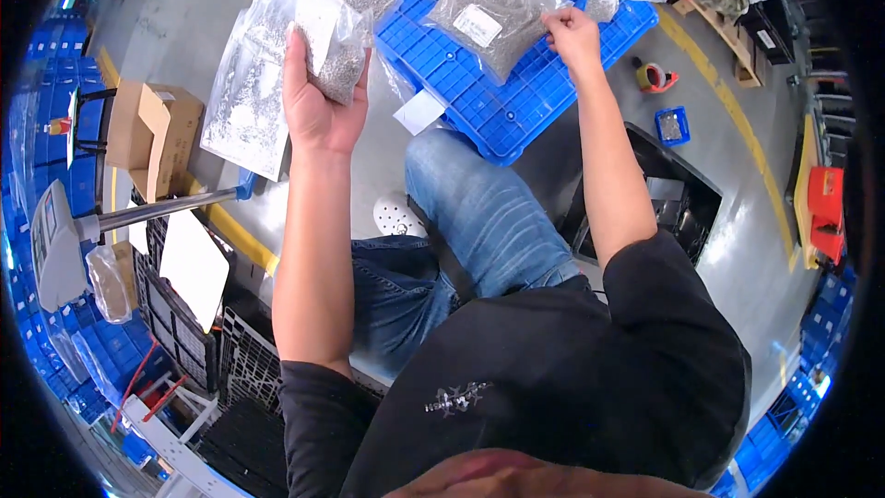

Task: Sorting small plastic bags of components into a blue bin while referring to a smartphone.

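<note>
Apparently, the left hand (323,118) holds a clear bag (337,74) of small grey pieces in a wide grip, left of the blue crate (507,120), probably because loose contents sag. On this crate, the right hand (573,37) touches the large bag (493,2) (pinching or only resting, I cannot tell), perhaps to steady it.

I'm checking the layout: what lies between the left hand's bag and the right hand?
Part of the blue pallet and the large filled bag on it, in the head view.
</note>
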A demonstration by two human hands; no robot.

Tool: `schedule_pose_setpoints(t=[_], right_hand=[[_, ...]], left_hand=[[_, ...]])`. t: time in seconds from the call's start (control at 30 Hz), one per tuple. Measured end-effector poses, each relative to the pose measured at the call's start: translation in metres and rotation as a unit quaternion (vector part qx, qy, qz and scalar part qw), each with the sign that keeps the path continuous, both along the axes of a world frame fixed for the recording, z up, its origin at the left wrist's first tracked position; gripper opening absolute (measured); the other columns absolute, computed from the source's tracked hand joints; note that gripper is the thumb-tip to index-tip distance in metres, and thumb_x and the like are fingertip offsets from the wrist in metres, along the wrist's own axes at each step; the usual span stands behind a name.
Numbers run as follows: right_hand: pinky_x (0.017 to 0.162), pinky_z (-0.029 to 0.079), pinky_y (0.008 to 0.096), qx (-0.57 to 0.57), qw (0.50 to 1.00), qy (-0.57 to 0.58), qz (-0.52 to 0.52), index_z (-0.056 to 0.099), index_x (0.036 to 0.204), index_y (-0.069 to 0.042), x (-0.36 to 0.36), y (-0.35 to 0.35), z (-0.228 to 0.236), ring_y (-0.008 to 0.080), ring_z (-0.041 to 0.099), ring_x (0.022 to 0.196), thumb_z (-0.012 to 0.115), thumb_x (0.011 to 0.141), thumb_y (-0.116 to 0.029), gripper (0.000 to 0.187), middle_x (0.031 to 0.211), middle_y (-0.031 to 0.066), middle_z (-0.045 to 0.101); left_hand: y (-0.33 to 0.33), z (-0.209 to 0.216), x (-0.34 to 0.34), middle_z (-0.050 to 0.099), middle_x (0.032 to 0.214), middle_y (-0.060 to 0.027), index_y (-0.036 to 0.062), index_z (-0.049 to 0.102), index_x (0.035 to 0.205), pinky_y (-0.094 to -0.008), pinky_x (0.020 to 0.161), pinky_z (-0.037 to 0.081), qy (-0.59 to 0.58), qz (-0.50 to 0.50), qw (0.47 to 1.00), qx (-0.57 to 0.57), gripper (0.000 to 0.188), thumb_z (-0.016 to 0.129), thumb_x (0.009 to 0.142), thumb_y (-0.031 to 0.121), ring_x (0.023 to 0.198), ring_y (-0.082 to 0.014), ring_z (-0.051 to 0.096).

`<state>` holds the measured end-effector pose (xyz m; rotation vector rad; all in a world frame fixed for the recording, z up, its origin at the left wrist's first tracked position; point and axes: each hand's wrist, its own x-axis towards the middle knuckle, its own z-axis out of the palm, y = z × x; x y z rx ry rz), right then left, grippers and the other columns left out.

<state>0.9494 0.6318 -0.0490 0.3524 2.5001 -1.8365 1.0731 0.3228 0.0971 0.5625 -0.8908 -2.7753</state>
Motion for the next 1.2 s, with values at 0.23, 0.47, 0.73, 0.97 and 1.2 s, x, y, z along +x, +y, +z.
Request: schedule_pose_setpoints(t=[0.23,0.47,0.73,0.97,1.2], right_hand=[[0.054,0.05,0.0274,-0.026,0.999,-0.004,-0.032,0.064,0.092,-0.001,0.011,-0.003,-0.002,0.0132,0.062,0.062,0.072,0.085,-0.021,0.023,0.077,0.0057,0.065],[0.061,0.05,0.0315,0.195,0.973,0.115,-0.044,0.065,0.096,0.001,0.015,0.005,-0.005,0.0176,0.065,0.073,0.07,0.086,-0.028,0.031,0.078,0.0059,0.067],[0.071,0.049,0.0294,-0.182,0.977,-0.006,0.112,0.063,0.109,-0.004,0.075,-0.044,0.073,0.0132,0.06,0.081,0.057,0.096,-0.039,0.038,0.095,0.0024,0.065],[0.101,0.04,0.0317,-0.308,0.926,-0.13,0.175,0.046,0.137,-0.003,0.143,-0.059,0.055,0.0156,0.054,0.117,0.046,0.102,-0.034,0.047,0.126,0.0059,0.059],[0.109,0.034,0.0347,-0.644,0.746,-0.145,0.087,0.037,0.144,-0.003,0.163,-0.044,0.042,0.0197,0.046,0.129,0.053,0.1,-0.029,0.054,0.139,0.0074,0.049]], left_hand=[[0.001,-0.001,0.0,0.063,0.121,-0.0007,0.0147,0.055,0.126,-0.0413,0.096,0.049,-0.011,0.006,1.0,-0.008,0.037,0.057,0.096,0.036,0.111,-0.0212,0.061],[0.008,0.001,0.001,0.062,0.122,-0.0013,0.0143,0.055,0.128,-0.0403,0.097,0.047,-0.024,-0.001,0.999,-0.027,0.038,0.057,0.096,0.035,0.112,-0.0208,0.06],[0.024,-0.037,0.013,0.059,0.124,-0.008,0.0042,0.049,0.132,-0.0406,0.094,0.05,-0.034,-0.131,0.987,-0.092,0.046,0.062,0.094,0.027,0.112,-0.0217,0.059],[0.09,-0.055,0.043,0.065,0.11,-0.0095,-0.0029,0.055,0.123,-0.0326,0.084,0.053,-0.103,-0.237,0.945,-0.202,0.049,0.072,0.088,0.027,0.095,-0.0174,0.065],[0.096,-0.063,0.046,0.066,0.109,-0.007,-0.003,0.058,0.119,-0.0292,0.086,0.05,-0.064,-0.249,0.912,-0.319,0.041,0.069,0.091,0.025,0.097,-0.0137,0.062]])
